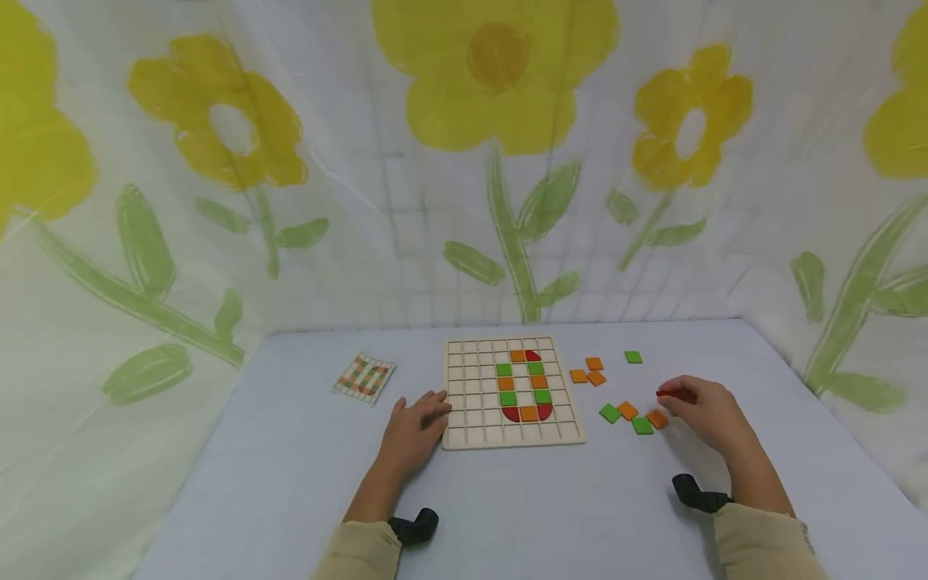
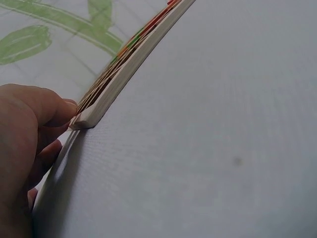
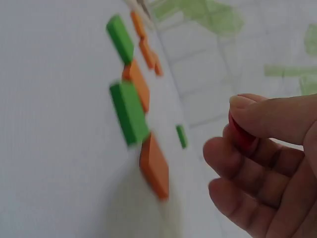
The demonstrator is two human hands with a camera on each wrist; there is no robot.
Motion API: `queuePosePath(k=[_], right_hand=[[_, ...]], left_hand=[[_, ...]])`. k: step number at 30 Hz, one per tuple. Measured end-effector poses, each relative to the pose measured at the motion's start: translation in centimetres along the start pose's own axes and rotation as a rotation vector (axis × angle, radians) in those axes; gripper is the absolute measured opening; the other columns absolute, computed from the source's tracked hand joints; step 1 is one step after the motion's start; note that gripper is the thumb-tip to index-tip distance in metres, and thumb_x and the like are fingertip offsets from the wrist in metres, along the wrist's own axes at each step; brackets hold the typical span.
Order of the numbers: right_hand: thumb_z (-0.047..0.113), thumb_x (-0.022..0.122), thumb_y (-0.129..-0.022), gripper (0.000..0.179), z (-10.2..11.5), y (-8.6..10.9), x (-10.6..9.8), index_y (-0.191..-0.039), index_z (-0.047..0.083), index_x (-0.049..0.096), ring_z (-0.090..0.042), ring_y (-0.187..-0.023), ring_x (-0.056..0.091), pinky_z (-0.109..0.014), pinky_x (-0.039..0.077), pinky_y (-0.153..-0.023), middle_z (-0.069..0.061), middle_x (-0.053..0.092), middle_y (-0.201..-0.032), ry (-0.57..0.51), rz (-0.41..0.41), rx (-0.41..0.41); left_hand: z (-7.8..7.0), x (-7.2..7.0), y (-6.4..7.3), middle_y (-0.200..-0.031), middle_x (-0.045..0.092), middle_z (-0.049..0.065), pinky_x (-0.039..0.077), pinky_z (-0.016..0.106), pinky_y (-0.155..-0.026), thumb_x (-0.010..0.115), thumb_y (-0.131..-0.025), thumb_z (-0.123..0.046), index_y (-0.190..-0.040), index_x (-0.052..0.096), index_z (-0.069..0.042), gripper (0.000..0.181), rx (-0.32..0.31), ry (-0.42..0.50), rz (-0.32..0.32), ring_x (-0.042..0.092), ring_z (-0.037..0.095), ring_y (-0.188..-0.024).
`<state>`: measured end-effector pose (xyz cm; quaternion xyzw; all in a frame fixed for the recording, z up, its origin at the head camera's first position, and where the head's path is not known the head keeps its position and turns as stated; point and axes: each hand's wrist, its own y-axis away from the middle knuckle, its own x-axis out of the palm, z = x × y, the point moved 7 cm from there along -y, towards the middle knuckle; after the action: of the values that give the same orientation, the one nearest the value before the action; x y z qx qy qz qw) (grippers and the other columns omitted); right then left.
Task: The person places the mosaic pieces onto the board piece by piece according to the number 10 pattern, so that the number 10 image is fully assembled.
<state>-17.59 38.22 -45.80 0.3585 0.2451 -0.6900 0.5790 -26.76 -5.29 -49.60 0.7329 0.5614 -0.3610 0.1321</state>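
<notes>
My right hand (image 1: 702, 411) is raised over the right side of the table, pinching a small red piece (image 3: 242, 135) between thumb and fingertips; part of the piece is hidden by them. With relaxed fingers, my left hand (image 1: 415, 435) touches the left edge of a wooden grid board (image 1: 467, 411). In the left wrist view the thumb (image 2: 62, 113) lies at the board's corner. Orange, green and red pieces form a ring on the board, with red rounded pieces at its upper right, lower left and lower right. Green squares (image 1: 642, 425) and orange squares (image 1: 657, 419) lie near my right hand.
A small pattern card (image 1: 365, 379) lies left of the board, showing a coloured figure on a grid. Several orange squares (image 1: 594, 363) sit just right of the board, and a lone green square (image 1: 634, 357) farther back. A flower-printed curtain (image 1: 406, 266) hangs behind the table.
</notes>
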Motion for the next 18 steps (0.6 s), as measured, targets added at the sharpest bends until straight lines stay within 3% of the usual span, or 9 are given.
queuePosePath(k=[4, 10, 15, 18], right_hand=[[0.019, 0.065, -0.095, 0.036, 4.1, -1.2, 2.2, -0.128, 0.004, 0.063, -0.020, -0.092, 0.067, -0.029, 0.056, -0.073, -0.014, 0.070, -0.111, -0.101, 0.052, -0.081], [0.014, 0.069, -0.091, 0.037, 11.4, -4.8, 6.8, -0.126, 0.004, 0.063, -0.021, -0.096, 0.068, -0.039, 0.059, -0.085, -0.011, 0.071, -0.107, -0.232, 0.164, -0.182], [0.018, 0.070, -0.091, 0.020, 14.3, -7.2, 8.6, -0.110, 0.011, 0.073, -0.017, -0.093, 0.067, -0.037, 0.057, -0.084, -0.003, 0.072, -0.104, -0.165, 0.199, -0.175], [0.016, 0.066, -0.095, 0.022, 15.5, -8.2, 9.1, -0.114, 0.008, 0.072, -0.021, -0.094, 0.068, -0.037, 0.059, -0.080, -0.008, 0.069, -0.111, -0.152, 0.239, -0.202]], left_hand=[[0.0, -0.1, 0.1, -0.137, 0.061, 0.001, 0.015, 0.061, -0.119, 0.065, -0.093, -0.019, -0.111, 0.074, -0.016, 0.020, 0.011, 0.004, 0.001, 0.051, 0.027, -0.135], [0.4, -0.8, 0.5, -0.135, 0.063, 0.002, 0.014, 0.060, -0.120, 0.067, -0.092, -0.016, -0.109, 0.074, -0.016, 0.019, -0.023, 0.008, -0.038, 0.052, 0.026, -0.134], [0.4, -0.4, 0.4, -0.137, 0.061, 0.000, 0.012, 0.059, -0.121, 0.066, -0.093, -0.019, -0.111, 0.074, -0.017, 0.020, -0.023, 0.034, -0.012, 0.050, 0.024, -0.135], [0.2, -0.2, 0.1, -0.136, 0.062, 0.000, 0.014, 0.060, -0.120, 0.066, -0.093, -0.019, -0.111, 0.073, -0.016, 0.020, 0.004, 0.037, -0.012, 0.051, 0.025, -0.134]])
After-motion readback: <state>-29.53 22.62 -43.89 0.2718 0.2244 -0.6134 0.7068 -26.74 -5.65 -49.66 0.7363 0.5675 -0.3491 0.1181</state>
